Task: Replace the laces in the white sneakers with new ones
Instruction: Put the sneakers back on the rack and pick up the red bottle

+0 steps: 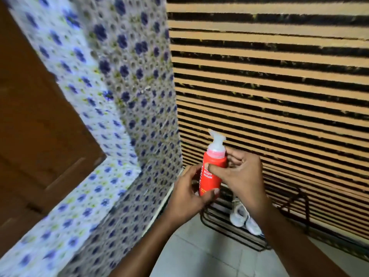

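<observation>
floral tiled wall, slatted blind, grey floor

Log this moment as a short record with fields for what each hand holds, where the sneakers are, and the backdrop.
left hand: left hand grips the lower part of the red bottle
right hand: right hand holds the bottle's upper part
sneakers: white sneakers sit on a black wire rack, untouched
backdrop: slatted blind

Both bare forearms reach forward, hands raised close together at chest height. The left hand curls round a bottle from below, while the right hand pinches its upper part, thumb across the front.
</observation>
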`<state>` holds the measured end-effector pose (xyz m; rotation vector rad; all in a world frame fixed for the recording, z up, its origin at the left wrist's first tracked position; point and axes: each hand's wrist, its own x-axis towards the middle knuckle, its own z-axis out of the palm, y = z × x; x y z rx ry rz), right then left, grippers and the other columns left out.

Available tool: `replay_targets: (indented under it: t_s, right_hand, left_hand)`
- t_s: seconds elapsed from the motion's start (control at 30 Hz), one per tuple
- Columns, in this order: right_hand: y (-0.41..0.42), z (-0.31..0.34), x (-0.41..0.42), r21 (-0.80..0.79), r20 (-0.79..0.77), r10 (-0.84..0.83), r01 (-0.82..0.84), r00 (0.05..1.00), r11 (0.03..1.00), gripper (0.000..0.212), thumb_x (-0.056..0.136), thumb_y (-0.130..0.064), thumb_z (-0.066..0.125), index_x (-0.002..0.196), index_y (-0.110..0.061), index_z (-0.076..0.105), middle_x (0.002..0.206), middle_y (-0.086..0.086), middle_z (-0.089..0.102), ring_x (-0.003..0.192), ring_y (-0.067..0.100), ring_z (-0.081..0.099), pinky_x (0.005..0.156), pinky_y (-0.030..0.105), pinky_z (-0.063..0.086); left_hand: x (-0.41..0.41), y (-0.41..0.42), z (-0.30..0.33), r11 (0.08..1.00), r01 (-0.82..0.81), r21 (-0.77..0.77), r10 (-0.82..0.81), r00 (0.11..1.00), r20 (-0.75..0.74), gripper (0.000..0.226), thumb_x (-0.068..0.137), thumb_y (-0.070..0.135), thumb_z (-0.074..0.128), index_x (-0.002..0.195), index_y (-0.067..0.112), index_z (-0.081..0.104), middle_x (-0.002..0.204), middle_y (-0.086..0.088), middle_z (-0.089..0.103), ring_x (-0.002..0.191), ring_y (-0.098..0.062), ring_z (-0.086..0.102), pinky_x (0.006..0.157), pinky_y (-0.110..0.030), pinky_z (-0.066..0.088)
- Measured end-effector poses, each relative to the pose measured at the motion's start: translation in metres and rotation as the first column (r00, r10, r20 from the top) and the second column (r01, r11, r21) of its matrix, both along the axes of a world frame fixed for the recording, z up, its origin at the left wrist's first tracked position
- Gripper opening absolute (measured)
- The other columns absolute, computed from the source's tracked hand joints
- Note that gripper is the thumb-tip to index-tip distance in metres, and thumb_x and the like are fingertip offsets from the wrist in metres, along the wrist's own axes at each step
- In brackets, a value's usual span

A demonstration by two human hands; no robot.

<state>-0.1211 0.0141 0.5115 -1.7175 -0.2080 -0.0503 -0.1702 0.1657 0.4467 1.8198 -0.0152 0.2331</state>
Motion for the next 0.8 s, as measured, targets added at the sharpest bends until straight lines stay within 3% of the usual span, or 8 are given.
replay_targets:
  t_s: [0.2,0.33,0.4,0.53,0.67,0.8]
  right_hand:
    - [0.1,-0.018,0.019,0.005,-0.057,0.08,-0.08,0.995,0.997,0.071,0.056,-0.014,0.095,0.122,-0.012,0.07,0.098,-0.014,0.076,0.09,0.001,0.074,0.081,0.026,0.061]
    - [0.165,-0.038,0.046,-0.052,-0.05,0.167,-0.17,0.985,0.984,0.073,0.051,-0.029,0.095,0.119,-0.014,0.072,0.097,-0.013,0.077,0.086,-0.001,0.074,0.077,0.025,0.062]
    - [0.199,-0.048,0.06,-0.071,-0.052,0.213,-0.216,0.976,0.974,0.078,0.05,-0.034,0.095,0.121,-0.012,0.072,0.102,-0.008,0.078,0.087,0.0,0.074,0.078,0.028,0.063]
    - [0.263,-0.066,0.076,-0.169,-0.016,0.319,-0.317,0.948,0.933,0.048,0.053,-0.04,0.089,0.097,-0.042,0.071,0.087,-0.022,0.075,0.079,0.0,0.073,0.072,0.035,0.064]
    - [0.333,-0.097,0.09,-0.222,-0.02,0.378,-0.373,0.926,0.901,0.055,0.056,-0.044,0.086,0.105,-0.036,0.063,0.089,-0.015,0.075,0.084,0.005,0.073,0.075,0.042,0.063]
    - [0.397,-0.13,0.097,-0.301,0.021,0.402,-0.377,0.916,0.876,0.061,0.06,-0.055,0.08,0.112,-0.032,0.058,0.084,-0.018,0.07,0.081,-0.002,0.069,0.072,0.032,0.062]
  left_hand:
    - [-0.001,0.087,-0.001,0.993,-0.114,0.015,0.114,0.993,-0.019,0.06,0.079,0.021,0.089,0.132,0.023,0.061,0.123,0.006,0.067,0.112,-0.013,0.067,0.088,-0.022,0.057]
    - [0.005,0.145,-0.009,0.977,-0.212,0.027,0.213,0.976,-0.052,0.066,0.078,0.033,0.088,0.136,0.026,0.059,0.128,0.011,0.066,0.116,-0.007,0.065,0.094,-0.027,0.057]
    - [0.01,0.173,-0.016,0.961,-0.27,0.051,0.273,0.96,-0.066,0.065,0.078,0.029,0.088,0.136,0.023,0.06,0.127,0.011,0.066,0.114,-0.006,0.066,0.094,-0.032,0.058]
    - [0.019,0.224,-0.032,0.927,-0.372,0.044,0.374,0.924,-0.084,0.064,0.078,0.018,0.089,0.135,0.02,0.06,0.127,0.007,0.067,0.114,-0.009,0.066,0.093,-0.035,0.058]
    - [0.029,0.285,-0.061,0.892,-0.446,0.081,0.453,0.883,-0.127,0.063,0.08,0.02,0.084,0.138,0.018,0.059,0.129,0.003,0.067,0.114,-0.01,0.066,0.091,-0.036,0.059]
    - [0.041,0.349,-0.107,0.869,-0.474,0.139,0.492,0.858,-0.147,0.058,0.082,0.006,0.078,0.135,0.018,0.06,0.127,0.002,0.067,0.112,-0.011,0.066,0.089,-0.043,0.058]
